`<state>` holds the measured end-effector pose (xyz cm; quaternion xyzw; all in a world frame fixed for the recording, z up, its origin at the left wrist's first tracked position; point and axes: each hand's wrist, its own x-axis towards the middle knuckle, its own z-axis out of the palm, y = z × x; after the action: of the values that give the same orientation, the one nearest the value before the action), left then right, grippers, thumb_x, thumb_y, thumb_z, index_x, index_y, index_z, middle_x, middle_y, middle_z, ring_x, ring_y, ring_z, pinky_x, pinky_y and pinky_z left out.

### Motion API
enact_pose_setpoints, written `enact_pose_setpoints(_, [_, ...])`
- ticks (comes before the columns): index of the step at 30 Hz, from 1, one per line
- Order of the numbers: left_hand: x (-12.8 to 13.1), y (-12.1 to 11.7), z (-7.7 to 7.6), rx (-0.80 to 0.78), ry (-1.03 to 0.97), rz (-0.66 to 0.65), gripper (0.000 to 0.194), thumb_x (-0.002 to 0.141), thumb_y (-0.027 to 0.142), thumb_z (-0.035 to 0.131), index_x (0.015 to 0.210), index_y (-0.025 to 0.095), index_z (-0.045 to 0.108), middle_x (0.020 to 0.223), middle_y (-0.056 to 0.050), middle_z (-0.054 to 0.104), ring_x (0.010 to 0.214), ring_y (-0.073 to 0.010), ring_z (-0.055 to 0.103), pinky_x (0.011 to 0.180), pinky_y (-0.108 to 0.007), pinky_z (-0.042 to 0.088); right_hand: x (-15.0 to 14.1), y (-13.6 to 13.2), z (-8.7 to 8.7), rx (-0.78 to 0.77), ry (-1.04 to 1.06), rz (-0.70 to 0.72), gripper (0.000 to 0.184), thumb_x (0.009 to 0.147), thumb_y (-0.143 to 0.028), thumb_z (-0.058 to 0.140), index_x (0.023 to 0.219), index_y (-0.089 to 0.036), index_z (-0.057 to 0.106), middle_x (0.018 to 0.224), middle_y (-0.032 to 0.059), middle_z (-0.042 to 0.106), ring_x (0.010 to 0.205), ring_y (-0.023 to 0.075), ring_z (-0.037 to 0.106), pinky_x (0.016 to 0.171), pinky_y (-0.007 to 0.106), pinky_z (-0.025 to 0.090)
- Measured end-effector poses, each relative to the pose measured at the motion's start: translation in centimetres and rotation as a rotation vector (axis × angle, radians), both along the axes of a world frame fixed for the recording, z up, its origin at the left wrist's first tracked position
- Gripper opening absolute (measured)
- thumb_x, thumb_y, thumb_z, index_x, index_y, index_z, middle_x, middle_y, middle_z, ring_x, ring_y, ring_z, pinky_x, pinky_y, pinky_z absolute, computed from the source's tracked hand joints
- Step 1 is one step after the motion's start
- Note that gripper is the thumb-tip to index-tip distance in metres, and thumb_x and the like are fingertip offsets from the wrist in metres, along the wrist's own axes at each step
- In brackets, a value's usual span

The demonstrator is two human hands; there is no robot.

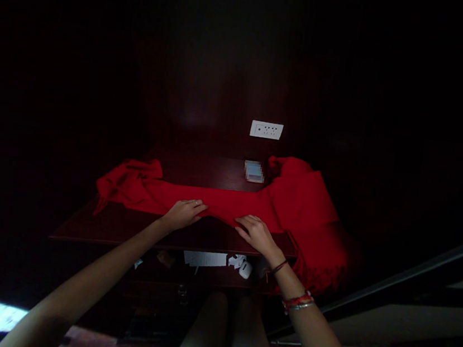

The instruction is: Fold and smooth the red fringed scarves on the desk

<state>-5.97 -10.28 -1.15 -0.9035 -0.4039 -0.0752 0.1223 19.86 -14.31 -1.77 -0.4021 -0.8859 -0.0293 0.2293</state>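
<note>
A long red scarf (295,204) lies stretched across a dark wooden desk (123,228), bunched at its left end and draped over the desk's right edge, where a fringe hangs. My left hand (184,213) rests on the scarf's near edge at the middle, fingers curled onto the cloth, a ring on one finger. My right hand (255,233) lies just to the right with its fingers pressed flat on the scarf's edge. Red bracelets circle my right wrist.
A small pale box (254,171) sits at the back of the desk, below a white wall socket (266,129). Papers (204,258) and small white items (241,265) lie on a shelf under the desktop. My knees show below. The surroundings are very dark.
</note>
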Motion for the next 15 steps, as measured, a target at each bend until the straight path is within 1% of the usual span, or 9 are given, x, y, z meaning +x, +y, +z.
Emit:
enact_pose_setpoints(2, [0.5,-0.1,0.0,0.009,-0.011,-0.027,0.025,0.082,0.025,0.033,0.102,0.019,0.048,0.101,-0.006,0.052,0.091,-0.0175,0.050,0.074,-0.028,0.040,-0.1,-0.2,0.2,0.010,0.004,0.006,0.031,0.079,-0.033,0.042,0.103,-0.016,0.052,0.093,0.0060,0.058,0.087,0.0148,0.049,0.079,0.027,0.036])
enact_pose_setpoints(4, [0.8,-0.4,0.0,0.002,-0.029,-0.057,0.024,0.083,0.022,0.032,0.098,0.019,0.049,0.098,-0.006,0.053,0.089,-0.0165,0.050,0.074,-0.027,0.040,-0.4,-0.2,0.3,0.025,-0.006,0.004,0.033,0.078,-0.035,0.043,0.104,-0.017,0.051,0.095,0.0066,0.057,0.089,0.0156,0.048,0.079,0.029,0.035])
enact_pose_setpoints(6, [0.8,-0.6,0.1,-0.011,-0.048,-0.069,0.023,0.082,0.018,0.032,0.098,0.019,0.049,0.098,-0.006,0.052,0.090,-0.0159,0.049,0.075,-0.026,0.039,-0.7,-0.2,0.3,0.041,-0.031,-0.011,0.030,0.079,-0.032,0.043,0.103,-0.017,0.052,0.094,0.0070,0.057,0.089,0.0160,0.047,0.078,0.029,0.035])
enact_pose_setpoints(9, [0.6,-1.0,0.3,-0.011,-0.041,-0.050,0.026,0.080,0.013,0.033,0.101,0.020,0.047,0.100,-0.005,0.051,0.091,-0.0156,0.048,0.075,-0.026,0.039,-1.1,-0.1,0.0,0.058,-0.086,-0.047,0.023,0.081,-0.022,0.039,0.096,-0.017,0.055,0.085,0.0061,0.058,0.082,0.0153,0.048,0.074,0.028,0.036])
enact_pose_setpoints(12, [0.2,-1.6,0.4,0.019,0.020,0.012,0.027,0.078,0.010,0.035,0.099,0.019,0.049,0.097,-0.006,0.052,0.089,-0.0169,0.049,0.073,-0.027,0.039,-1.1,0.1,-0.5,0.067,-0.083,-0.094,0.024,0.082,-0.016,0.035,0.089,-0.018,0.057,0.078,0.0050,0.057,0.076,0.0142,0.048,0.071,0.025,0.036])
enact_pose_setpoints(15, [-0.6,-2.4,0.7,0.061,0.073,0.153,0.026,0.076,0.008,0.036,0.091,0.019,0.054,0.091,-0.008,0.053,0.084,-0.0193,0.050,0.069,-0.030,0.039,-0.8,0.2,-0.8,0.072,-0.061,-0.133,0.024,0.082,-0.016,0.034,0.085,-0.018,0.057,0.076,0.0045,0.057,0.075,0.0139,0.047,0.070,0.024,0.036])
